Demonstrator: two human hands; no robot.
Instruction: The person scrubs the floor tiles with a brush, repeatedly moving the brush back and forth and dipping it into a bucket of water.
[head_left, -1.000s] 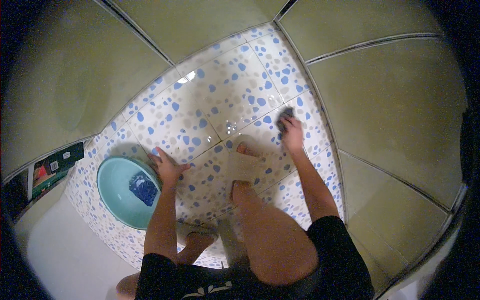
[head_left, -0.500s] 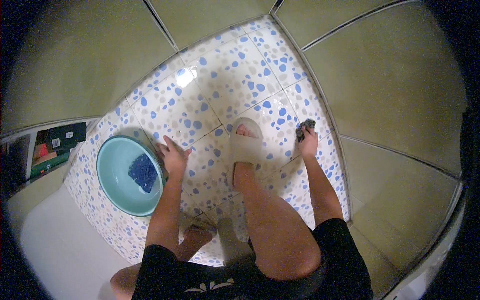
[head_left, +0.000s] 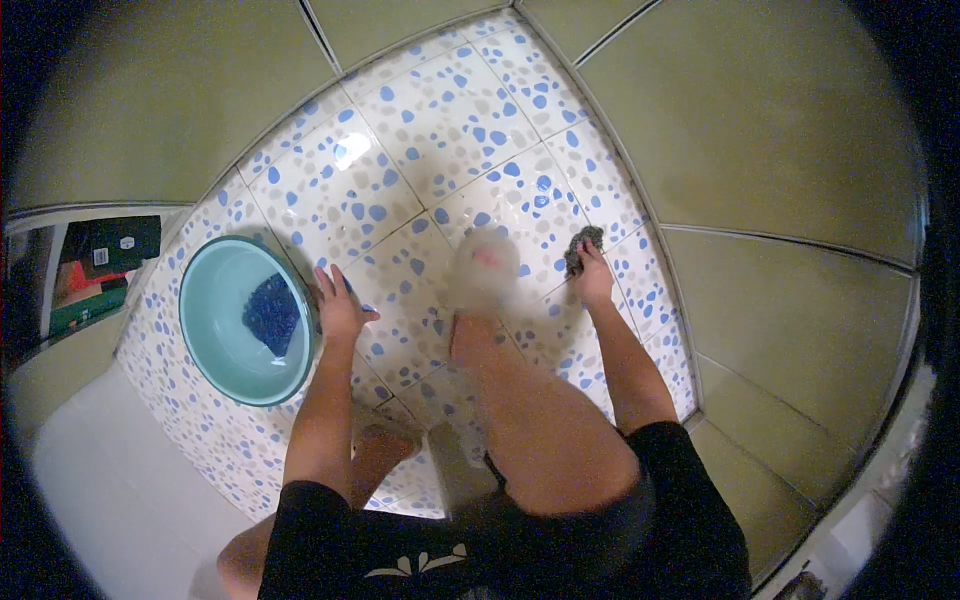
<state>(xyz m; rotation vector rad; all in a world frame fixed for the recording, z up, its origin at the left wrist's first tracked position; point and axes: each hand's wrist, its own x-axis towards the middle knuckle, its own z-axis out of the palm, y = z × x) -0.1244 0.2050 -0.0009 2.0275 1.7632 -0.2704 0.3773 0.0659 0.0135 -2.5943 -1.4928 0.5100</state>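
Right hand point(head_left: 593, 283) has pulled back along the blue-spotted tile floor point(head_left: 440, 150) over the last second: it was stretched far out toward the wall, now it sits closer in, near the right wall's base. Fingers curled tight around a dark scrubbing pad point(head_left: 583, 247), pad pressed on the tile, so a scrub stroke toward the body looks just finished. Left hand point(head_left: 338, 305) holds its spot, fingers spread flat on the floor, gripping nothing, touching the rim of the teal basin point(head_left: 205, 310). Basin contains a blue cloth point(head_left: 272, 312) and hasn't shifted on the floor. Slippered foot point(head_left: 483, 268) between the hands is blurred, planted further forward than before.
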